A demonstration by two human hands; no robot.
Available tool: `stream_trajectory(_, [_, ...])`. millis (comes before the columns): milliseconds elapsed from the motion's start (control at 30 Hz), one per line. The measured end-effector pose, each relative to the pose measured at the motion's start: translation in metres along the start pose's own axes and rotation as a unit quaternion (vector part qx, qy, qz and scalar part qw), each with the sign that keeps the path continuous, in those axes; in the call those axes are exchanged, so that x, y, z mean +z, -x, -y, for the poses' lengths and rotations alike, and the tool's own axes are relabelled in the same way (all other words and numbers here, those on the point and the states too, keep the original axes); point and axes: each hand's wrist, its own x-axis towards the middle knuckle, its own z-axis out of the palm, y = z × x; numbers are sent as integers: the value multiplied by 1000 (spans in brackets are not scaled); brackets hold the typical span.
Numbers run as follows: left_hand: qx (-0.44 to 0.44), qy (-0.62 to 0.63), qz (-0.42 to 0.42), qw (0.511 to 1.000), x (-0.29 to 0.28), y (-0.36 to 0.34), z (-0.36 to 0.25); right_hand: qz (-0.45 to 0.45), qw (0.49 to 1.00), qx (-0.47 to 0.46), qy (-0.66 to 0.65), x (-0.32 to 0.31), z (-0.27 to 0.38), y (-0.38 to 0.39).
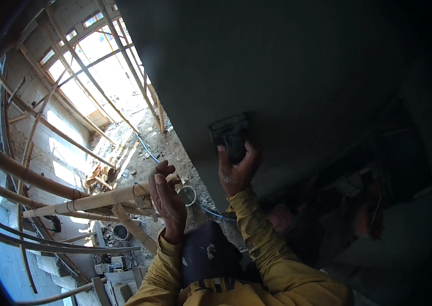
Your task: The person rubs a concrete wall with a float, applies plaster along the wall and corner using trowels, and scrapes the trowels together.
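My right hand [237,172] is raised with thumb and fingers closed around a dark rectangular block [230,131], a pad or float whose kind the shade hides. The block lies against a broad, dark, smooth wall surface [287,76]. Pale smears mark that hand near the wrist. My left hand [171,204] is upright beside the end of a thick bamboo pole [98,200], its fingers bent. A thin greyish edge shows along its palm side, too narrow to name. Both forearms wear yellow sleeves [264,239].
Bamboo poles [37,176] cross the left side as scaffolding. Below on the rubble-strewn ground [167,148] stand a round bucket [187,195] and a dark bucket [121,232]. A blue hose [147,148] runs there. Bright openings light a block wall [68,148]. The right side is deep shadow.
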Motion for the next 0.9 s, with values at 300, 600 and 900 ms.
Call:
stream_trajectory(300, [9,-5,-21,1000,3,-2,4,-118,990,-48,-56,29,40,-109])
stream_trajectory(600, [27,-49,-1,998,2,1,6,-41,996,56,-53,1,-11,-1])
stream_trajectory(900, [50,-1,25,998,0,-4,19,36,998,1,-60,28,42,-46])
